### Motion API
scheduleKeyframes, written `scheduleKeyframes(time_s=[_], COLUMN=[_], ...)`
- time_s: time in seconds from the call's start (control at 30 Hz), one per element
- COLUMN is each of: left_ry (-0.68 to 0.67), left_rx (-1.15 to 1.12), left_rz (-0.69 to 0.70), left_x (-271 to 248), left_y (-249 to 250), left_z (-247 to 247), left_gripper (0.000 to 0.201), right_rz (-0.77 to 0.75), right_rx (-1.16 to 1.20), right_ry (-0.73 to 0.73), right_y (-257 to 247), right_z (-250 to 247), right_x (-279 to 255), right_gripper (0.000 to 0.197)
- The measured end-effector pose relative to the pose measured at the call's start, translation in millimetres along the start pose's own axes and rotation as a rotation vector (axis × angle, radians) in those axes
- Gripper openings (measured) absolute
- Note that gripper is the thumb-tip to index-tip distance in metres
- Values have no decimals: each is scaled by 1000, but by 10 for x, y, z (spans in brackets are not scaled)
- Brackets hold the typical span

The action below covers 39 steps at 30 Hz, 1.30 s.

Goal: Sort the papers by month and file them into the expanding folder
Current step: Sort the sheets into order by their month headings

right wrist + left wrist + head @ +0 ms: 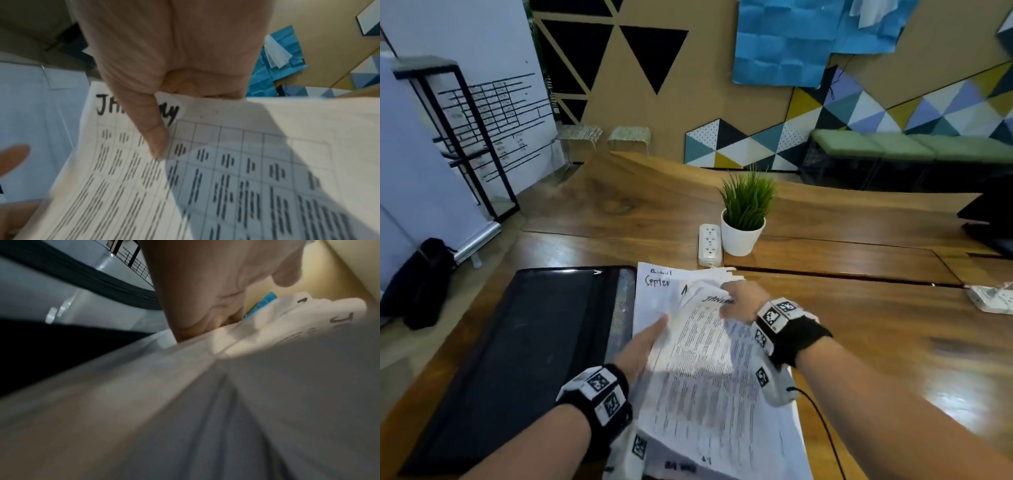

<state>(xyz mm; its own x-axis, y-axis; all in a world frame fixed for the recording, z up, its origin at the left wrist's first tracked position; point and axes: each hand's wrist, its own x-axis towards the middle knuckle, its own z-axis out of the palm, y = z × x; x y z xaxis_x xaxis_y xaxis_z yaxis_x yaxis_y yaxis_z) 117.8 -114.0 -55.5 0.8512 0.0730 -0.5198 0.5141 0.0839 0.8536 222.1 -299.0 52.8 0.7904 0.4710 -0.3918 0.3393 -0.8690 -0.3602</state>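
Papers (709, 377), white printed sheets w/ grid tables and handwritten month names, sit in a loose, fanned stack on the glossy brown wooden counter (859, 325), at approx 6 o'clock from the potted plant. Top sheet reads "January" (205, 162); one underneath shows "Septem…" at its 11 o'clock corner.

Right hand (743, 301) pinches the top edge of the January sheet: thumb (152, 129) pressed over the heading, other fingers curled behind the paper, per right wrist view. Left hand (643, 342) lies at the stack's 9 o'clock edge, thumb on top of the sheets; whether the fingers curl under can't be told, since left wrist view is blurred and shows mostly palm and paper edges.

Black expanding folder (517, 342), fabric/mesh-looking w/ a translucent edge, lies flat on the counter just beside the stack at 9 o'clock. Nothing visibly filed yet, so prob. early sorting stage.

Handling, as a judgement: sheets are thin, light, floppy, and slide on each other. They bend when lifted by one edge, as the January sheet does now. Best held at a top corner or edge, w/ the other hand steadying the stack so the sheets below don't drag along. Creasing or tearing is the main risk.

Also there: white ceramic pot w/ green spiky plant (744, 219), white plastic power strip (710, 245) just beside it at 9 o'clock.
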Motion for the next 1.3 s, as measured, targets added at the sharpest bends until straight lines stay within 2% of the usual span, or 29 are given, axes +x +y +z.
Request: scheduleKeyframes(time_s=[0.07, 0.1, 0.17, 0.2, 0.27, 0.3, 0.37, 0.4, 0.43, 0.47, 0.5, 0.53, 0.57, 0.67, 0.8, 0.93, 1.0, 1.07, 1.13, 1.3], left_ry=[17, 33, 88, 99, 96, 85, 38, 14, -28, -72, -112, -123, -123, -137, -115, -111, -121, -104, -73, 63], left_rx=[107, 121, 153, 190, 189, 172, 141, 131, 127, 97, 62, 19, -26, -91, -24, -20, -80, -141, -165, -139], left_rz=[45, 80, 132, 158, 203, 212, 248, 271, 288, 301, 300, 309, 318, 344, 500, 708, 760, 772, 744, 620], left_x=[-29, -107, -150, -138, -177, -215, -295, -331, -397, -444, -495, -534, -564, -633, -709, -767, -785, -762, -706, -477], left_y=[-83, -46, -47, -59, -24, 17, 128, 184, 275, 329, 415, 489, 559, 808, 1230, 1542, 1635, 1686, 1663, 1311], left_z=[37, 87, 114, 89, 3, -53, -155, -191, -198, -178, -178, -170, -174, -137, -26, 60, 108, 146, 181, 287], left_gripper=[91, 82, 44, 36, 35, 35, 33, 33, 32, 31, 31, 30, 31, 30, 31, 35, 34, 30, 26, 24], right_rz=[23, 33, 59, 88, 191, 262, 343, 323, 289, 245, 217, 191, 177, 83, 5, -73, -130, -187, -215, -128], right_rx=[45, 71, 118, 152, 317, 461, 792, 922, 999, 1069, 1155, 1268, 1350, 1390, 1346, 1235, 1233, 1231, 1236, 1281], right_ry=[52, 99, 259, 371, 535, 541, 438, 361, 278, 197, 131, 100, 101, 176, 320, 637, 741, 809, 866, 879], right_y=[-34, -36, 51, 132, 352, 462, 603, 638, 639, 675, 686, 686, 688, 628, 393, 209, 157, 125, 153, 160], right_z=[104, 149, 229, 255, 310, 359, 496, 583, 649, 710, 739, 752, 746, 623, 220, -190, -310, -369, -339, -30], right_x=[38, 37, -12, -79, -289, -422, -696, -798, -874, -907, -927, -935, -940, -964, -1007, -1041, -1043, -1038, -1006, -936], right_gripper=[46, 46, 53, 60, 77, 89, 123, 134, 134, 123, 101, 79, 66, 73, 76, 67, 55, 37, 38, 16])
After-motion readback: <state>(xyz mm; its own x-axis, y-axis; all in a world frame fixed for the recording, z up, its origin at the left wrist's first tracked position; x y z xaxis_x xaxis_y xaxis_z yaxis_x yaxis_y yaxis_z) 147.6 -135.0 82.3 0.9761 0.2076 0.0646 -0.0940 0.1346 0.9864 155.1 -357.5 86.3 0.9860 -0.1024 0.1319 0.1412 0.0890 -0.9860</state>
